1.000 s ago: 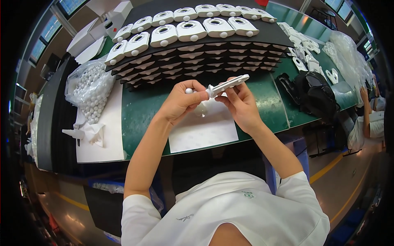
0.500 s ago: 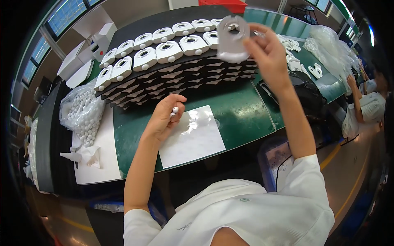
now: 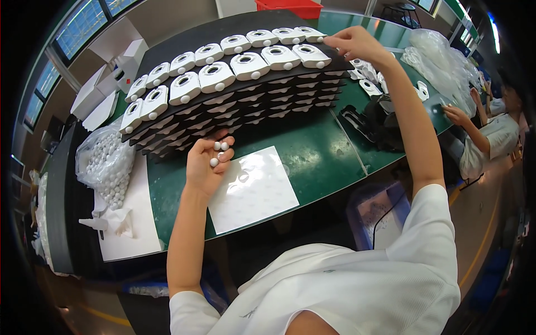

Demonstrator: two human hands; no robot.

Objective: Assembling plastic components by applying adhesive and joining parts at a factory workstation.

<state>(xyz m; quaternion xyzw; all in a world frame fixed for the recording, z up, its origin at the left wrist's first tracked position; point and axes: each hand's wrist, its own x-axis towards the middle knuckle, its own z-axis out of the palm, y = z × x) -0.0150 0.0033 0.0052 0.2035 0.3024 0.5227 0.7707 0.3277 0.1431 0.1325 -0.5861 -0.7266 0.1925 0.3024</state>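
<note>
My left hand [image 3: 205, 167] is palm up with its fingers curled around several small white balls [image 3: 214, 162]. It is in front of the stack, beside a glossy white sheet [image 3: 262, 192]. My right hand [image 3: 360, 46] reaches over the stack's far right corner. Its fingertips close at the ball end of the last white plastic part [image 3: 309, 33] in the back row; the exact contact is too small to make out. Two rows of these rounded parts, each with a round hole and a white ball at its near end, lie on the top black sheet [image 3: 184, 42].
More black layers with white parts between them lie beneath. At left sit a clear bag of white balls [image 3: 106, 162] and a small white bottle [image 3: 94, 223]. Loose white parts [image 3: 368, 86], a black bag [image 3: 371, 123] and clear plastic bags [image 3: 441, 61] lie right. A co-worker [image 3: 486, 139] sits beyond.
My right hand has lowered the raised white part to the stack's right end. My left hand has turned and its fingers have loosened, showing more balls. The view has shifted slightly.
</note>
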